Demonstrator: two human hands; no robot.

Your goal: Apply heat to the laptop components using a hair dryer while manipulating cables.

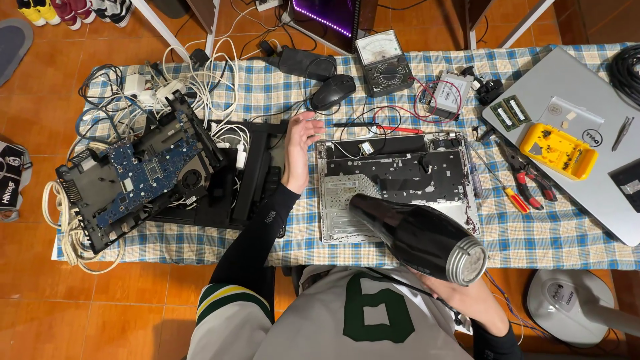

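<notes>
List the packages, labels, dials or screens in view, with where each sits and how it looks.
Analog meter: table's far edge, dark body, pale dial face.
Silver laptop: right side, lid shut, round dark badge.
Yellow parts tray: on that lid, rectangular, compartmented.
Clear bag: beside the tray, flat.
Purple-lit screen edge: on the floor beyond the table.
Right hand holds the black hair dryer; left hand is open.
</notes>
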